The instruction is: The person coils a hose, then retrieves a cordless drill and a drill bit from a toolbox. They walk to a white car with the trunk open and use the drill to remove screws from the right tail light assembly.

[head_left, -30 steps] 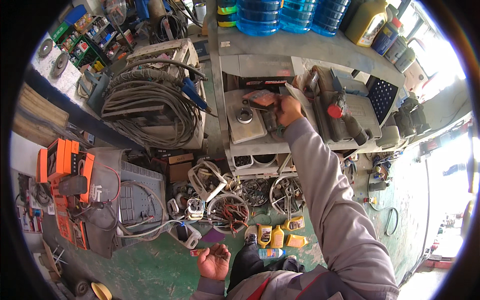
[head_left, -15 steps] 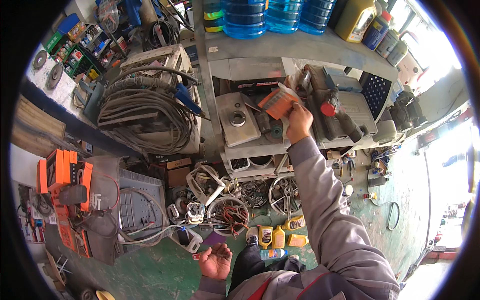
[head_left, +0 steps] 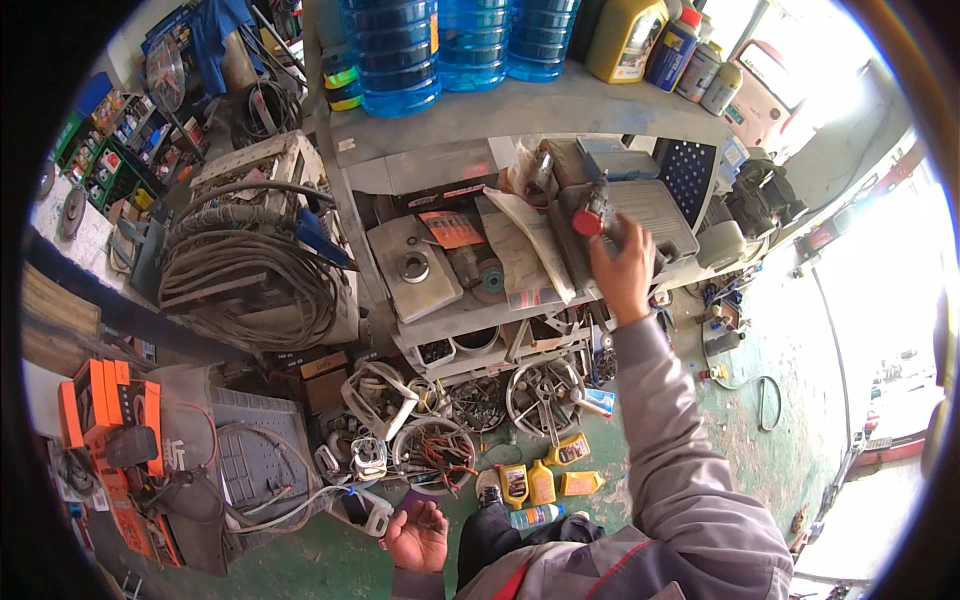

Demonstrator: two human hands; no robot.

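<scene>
On the middle shelf, my right hand (head_left: 624,268) closes over the body of a dark hand tool with a round red end (head_left: 588,222). Its thumb and fingers lie on either side of the body, and part of the tool is hidden under the hand. My left hand (head_left: 418,538) hangs low in front of me, palm up, fingers loosely apart and holding nothing. Left of the tool are a creased brown paper sheet (head_left: 527,245), a grinder with a green disc (head_left: 490,280), and a flat orange packet (head_left: 452,229). A flat metal box with a ring (head_left: 413,266) lies farther left.
Large bottles of blue liquid (head_left: 472,45) and a yellow jug (head_left: 627,40) stand on the top shelf. Behind the tool is a grey plastic case (head_left: 650,215). Coiled cables (head_left: 240,280) hang at left. Bins of cables (head_left: 432,455) and yellow bottles (head_left: 541,484) stand on the floor.
My right hand has let go of the orange packet, which now lies on the shelf, and has moved right onto the red-ended tool. The view has shifted right; my left hand stays low.
</scene>
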